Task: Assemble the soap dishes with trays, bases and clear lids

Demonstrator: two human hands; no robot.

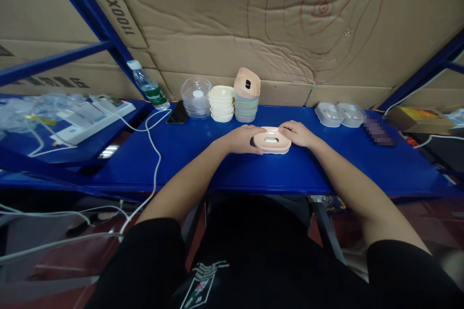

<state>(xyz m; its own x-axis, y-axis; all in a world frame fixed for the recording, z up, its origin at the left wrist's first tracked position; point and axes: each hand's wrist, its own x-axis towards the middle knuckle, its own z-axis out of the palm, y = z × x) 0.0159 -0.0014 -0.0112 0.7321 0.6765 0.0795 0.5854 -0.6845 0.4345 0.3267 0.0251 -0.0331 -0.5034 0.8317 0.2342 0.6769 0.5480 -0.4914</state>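
On the blue table in front of me lies a pink plastic container (271, 141) with rounded corners and an oval slot in its top. My left hand (243, 140) wraps round its left side, thumb near the back edge and fingers along the front. A small dark patch shows between that palm and the container; I cannot make out what it is. My right hand (297, 133) grips the back right corner, its fingertips on the rim. Behind the container stands a stack of grey and green boxes (246, 106), topped by a tilted pink piece (247, 82).
Cream trays (222, 104) and clear plastic bowls (196, 99) stand stacked at the back. Left of them are a black phone (178, 113), a water bottle (150, 88) and a white cable (158, 154). Two clear-lidded grey containers (340, 114) sit back right. Cardboard (203, 34) walls the rear.
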